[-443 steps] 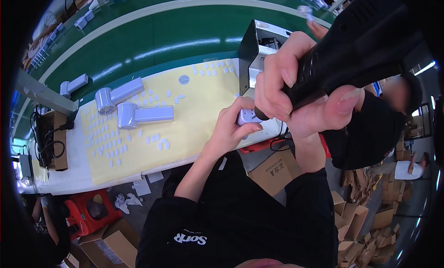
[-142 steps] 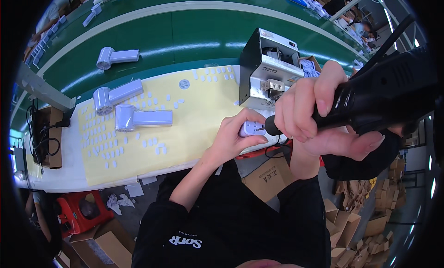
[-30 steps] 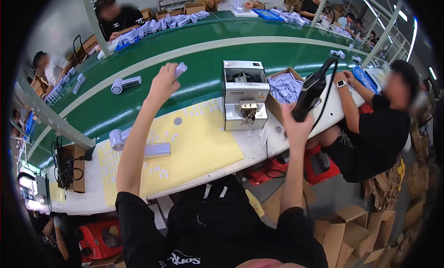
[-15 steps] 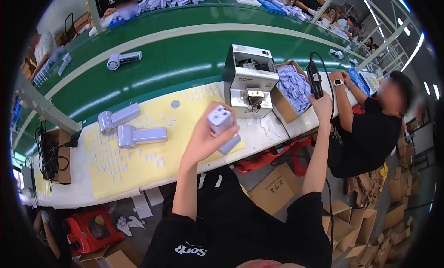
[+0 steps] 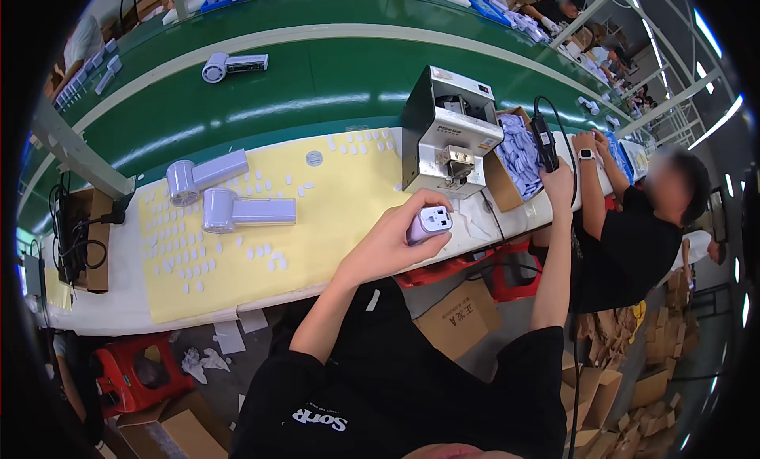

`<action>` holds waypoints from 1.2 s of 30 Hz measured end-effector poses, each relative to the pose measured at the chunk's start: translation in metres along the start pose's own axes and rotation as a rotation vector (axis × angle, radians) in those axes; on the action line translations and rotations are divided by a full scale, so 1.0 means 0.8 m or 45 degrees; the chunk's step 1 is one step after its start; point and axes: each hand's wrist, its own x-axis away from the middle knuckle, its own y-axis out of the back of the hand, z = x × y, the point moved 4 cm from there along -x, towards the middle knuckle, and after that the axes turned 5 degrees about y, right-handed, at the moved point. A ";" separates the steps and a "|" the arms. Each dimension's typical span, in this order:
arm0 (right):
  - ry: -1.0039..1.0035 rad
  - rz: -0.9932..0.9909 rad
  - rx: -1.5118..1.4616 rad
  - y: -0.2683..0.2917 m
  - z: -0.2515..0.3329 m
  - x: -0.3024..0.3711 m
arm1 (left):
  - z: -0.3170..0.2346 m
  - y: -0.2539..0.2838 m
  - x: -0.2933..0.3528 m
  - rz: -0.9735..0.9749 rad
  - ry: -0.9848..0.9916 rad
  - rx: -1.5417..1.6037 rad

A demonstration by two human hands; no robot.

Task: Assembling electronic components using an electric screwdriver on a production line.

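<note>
My left hand is wrapped round a lavender hair-dryer-shaped device, its end with small dark openings turned up; the rest of it is hidden by my fingers. In my right hand is a black electric screwdriver, held upright with a cable looping from its top. Between my hands stands a metal screw feeder. Behind my right hand, a cardboard box holds many lavender parts. Two more lavender devices lie to the left, one nearer and one farther.
Small white pads lie in rows on a yellow sheet over the white table. Beyond runs a green conveyor carrying another device. A co-worker sits close on the right. Red stools stand below.
My left hand has moved right and slightly down with the device, now below the screw feeder. My right hand still holds the screwdriver beside the box. The view has shifted a little.
</note>
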 end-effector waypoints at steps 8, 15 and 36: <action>0.094 -0.008 0.054 0.001 -0.003 -0.002 | 0.003 0.003 -0.002 -0.059 -0.001 -0.001; 0.101 -0.221 -0.022 0.010 0.016 0.007 | 0.002 0.004 -0.004 -0.079 -0.008 0.012; 1.437 -0.213 -0.477 0.093 0.298 0.199 | 0.008 0.008 0.002 -0.231 -0.255 -0.254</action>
